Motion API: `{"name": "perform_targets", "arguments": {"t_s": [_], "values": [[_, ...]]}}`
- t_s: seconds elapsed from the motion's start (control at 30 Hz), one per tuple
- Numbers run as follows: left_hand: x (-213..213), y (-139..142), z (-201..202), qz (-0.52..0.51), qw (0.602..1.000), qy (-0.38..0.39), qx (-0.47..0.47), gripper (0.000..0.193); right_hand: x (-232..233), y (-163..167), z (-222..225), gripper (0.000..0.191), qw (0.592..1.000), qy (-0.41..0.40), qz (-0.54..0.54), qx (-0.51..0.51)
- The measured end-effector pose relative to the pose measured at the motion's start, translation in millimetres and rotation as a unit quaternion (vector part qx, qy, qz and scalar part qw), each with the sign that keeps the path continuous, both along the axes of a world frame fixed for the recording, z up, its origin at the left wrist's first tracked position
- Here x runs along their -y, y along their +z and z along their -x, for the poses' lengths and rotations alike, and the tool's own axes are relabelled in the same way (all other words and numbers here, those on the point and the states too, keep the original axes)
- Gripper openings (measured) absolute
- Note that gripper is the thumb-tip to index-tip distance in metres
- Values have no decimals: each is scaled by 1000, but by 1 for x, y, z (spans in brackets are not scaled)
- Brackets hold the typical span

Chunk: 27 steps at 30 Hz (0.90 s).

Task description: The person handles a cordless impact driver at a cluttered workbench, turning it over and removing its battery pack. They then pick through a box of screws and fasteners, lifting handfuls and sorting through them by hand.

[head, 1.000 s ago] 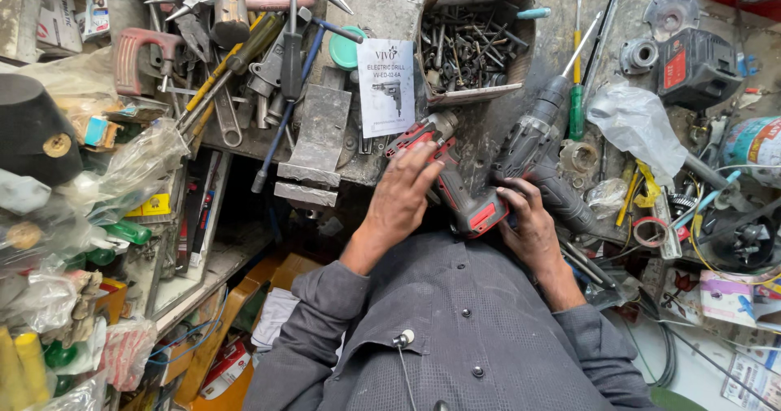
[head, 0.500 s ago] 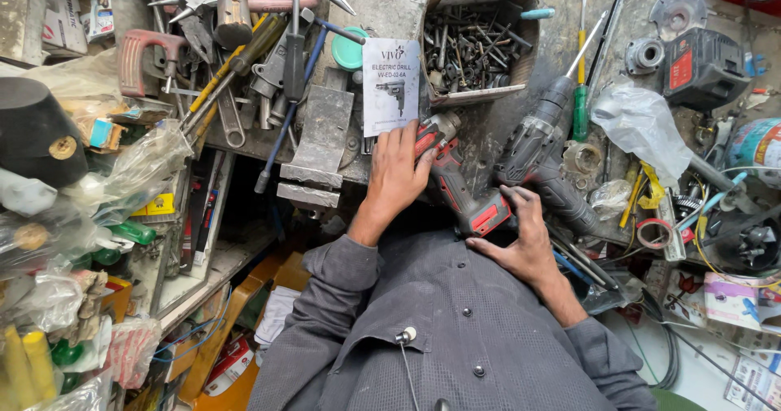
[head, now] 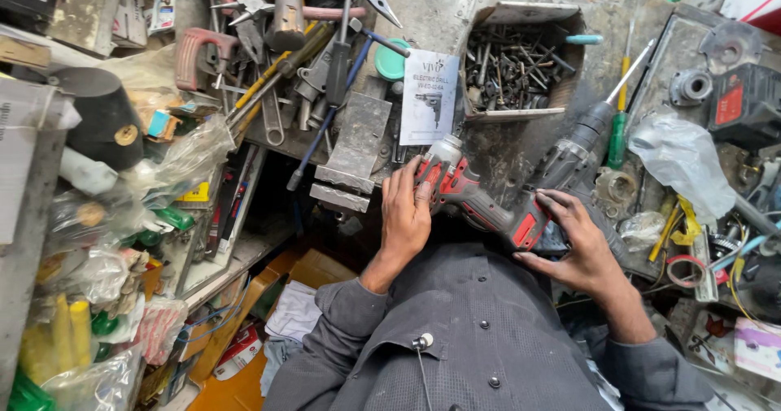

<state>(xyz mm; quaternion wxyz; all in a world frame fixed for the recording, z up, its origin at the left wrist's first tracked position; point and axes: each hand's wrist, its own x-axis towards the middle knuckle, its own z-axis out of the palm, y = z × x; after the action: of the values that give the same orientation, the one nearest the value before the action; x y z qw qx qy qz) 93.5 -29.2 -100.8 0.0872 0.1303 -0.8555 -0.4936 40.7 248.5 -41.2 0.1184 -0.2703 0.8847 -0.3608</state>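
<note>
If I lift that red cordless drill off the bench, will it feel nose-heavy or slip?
The red drill probably tips nose-down: no battery shows at its base. Its handle looks ribbed, so slipping seems unlikely. The left hand and right hand both steady it.

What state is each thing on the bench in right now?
Red cordless drill: lying across the bench edge, held at both ends.
Left hand: on the drill's chuck end.
Right hand: at the drill's handle end.
Box of screws: open, full.
Paper leaflet: lying flat.
</note>
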Motion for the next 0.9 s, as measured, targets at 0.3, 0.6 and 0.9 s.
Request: {"name": "perform_targets", "arguments": {"t_s": [0.3, 0.6, 0.9], "values": [[-3, 1, -3, 14, 995, 95, -21, 43, 13, 7, 55, 89, 993, 101, -11, 67], [-18, 0, 14, 18, 995, 97, 9, 50, -5, -21, 89, 96, 986, 110, -68, 107], [-13, 5, 21, 14, 991, 121, 59, 51, 0, -19, 72, 92, 990, 40, -40, 128]]}}
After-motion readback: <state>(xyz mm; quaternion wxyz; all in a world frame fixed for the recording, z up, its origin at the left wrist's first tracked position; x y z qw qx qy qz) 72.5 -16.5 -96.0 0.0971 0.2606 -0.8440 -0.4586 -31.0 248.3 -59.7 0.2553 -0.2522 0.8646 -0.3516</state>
